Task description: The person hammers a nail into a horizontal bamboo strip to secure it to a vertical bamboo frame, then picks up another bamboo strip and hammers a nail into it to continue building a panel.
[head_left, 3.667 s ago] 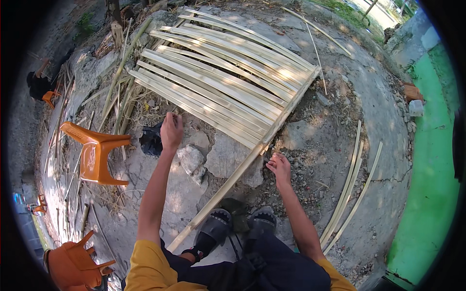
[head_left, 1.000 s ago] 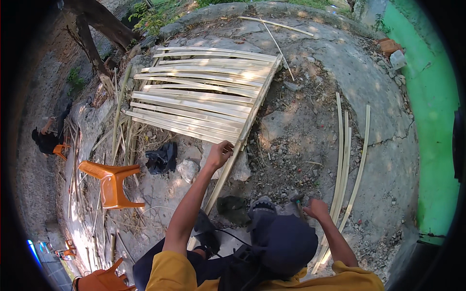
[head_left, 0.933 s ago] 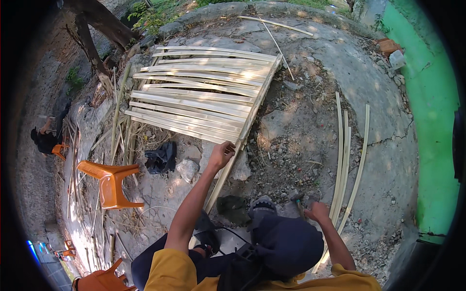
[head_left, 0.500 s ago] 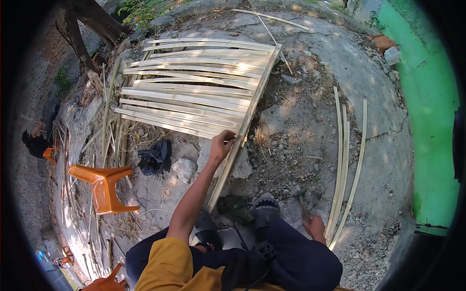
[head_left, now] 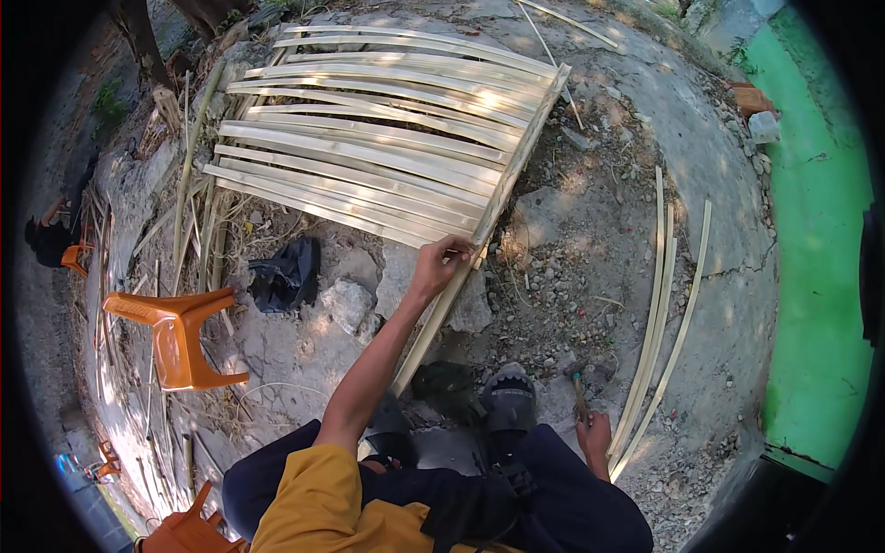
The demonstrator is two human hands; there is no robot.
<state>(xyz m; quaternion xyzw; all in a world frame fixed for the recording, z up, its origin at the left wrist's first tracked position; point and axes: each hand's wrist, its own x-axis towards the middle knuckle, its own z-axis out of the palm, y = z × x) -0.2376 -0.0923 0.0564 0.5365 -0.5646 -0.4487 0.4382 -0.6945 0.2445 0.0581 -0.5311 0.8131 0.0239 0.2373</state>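
A panel of pale bamboo slats (head_left: 369,138) lies on the ground ahead of me, its right ends along a long bamboo rail (head_left: 524,152). The rail runs down toward my feet. At the panel's nearest right corner, my left hand (head_left: 441,265) rests on the rail with thumb and fingertips pinched together. Anything between them is too small to make out. Low by my right knee, my right hand (head_left: 595,431) is closed round the handle of a hammer (head_left: 579,396), whose head points away from me, near the ground.
Several loose bamboo strips (head_left: 659,313) lie to the right, with a green wall (head_left: 816,249) beyond. An overturned orange plastic stool (head_left: 180,336) and a black plastic bag (head_left: 284,274) are on the left. Broken stones (head_left: 348,306) lie near the panel. Far left, another person (head_left: 48,241) sits.
The whole view has shifted, so the panel appears higher and the stool farther left. My left hand keeps pinching at the same corner of the rail. The hammer stays in my right hand.
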